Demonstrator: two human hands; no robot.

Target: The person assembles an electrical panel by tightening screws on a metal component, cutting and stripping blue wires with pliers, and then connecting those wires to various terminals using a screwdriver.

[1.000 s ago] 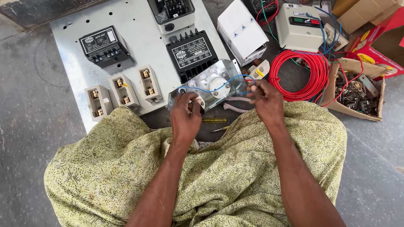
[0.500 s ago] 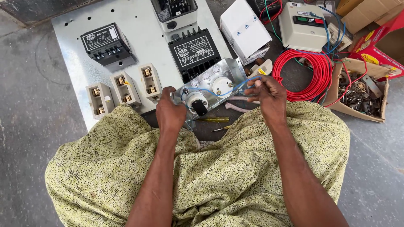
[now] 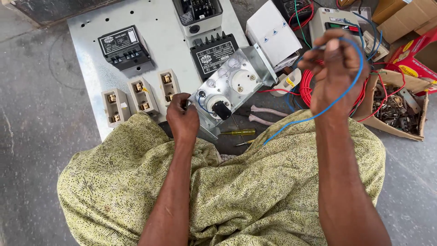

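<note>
My left hand (image 3: 182, 119) grips the left end of a silver metal bracket (image 3: 230, 86) that carries round meter and switch parts and tilts up over my lap. My right hand (image 3: 334, 68) is raised to the right, fingers pinched on a blue wire (image 3: 314, 117). The wire loops over that hand and trails down to the patterned green cloth (image 3: 255, 187) on my lap. A short blue lead also shows at the bracket's left end, by my left fingers.
A grey metal panel (image 3: 91, 68) holds black modules (image 3: 124, 45) and three beige fuse holders (image 3: 141, 93). A white box (image 3: 272, 34), red wire coil (image 3: 307, 84), pliers (image 3: 266, 114), yellow screwdriver (image 3: 239, 132) and cardboard box of parts (image 3: 396, 107) lie around.
My right hand has lifted up and to the right, pulling the blue wire out from the bracket. My left hand has shifted to the bracket's left end and holds it.
</note>
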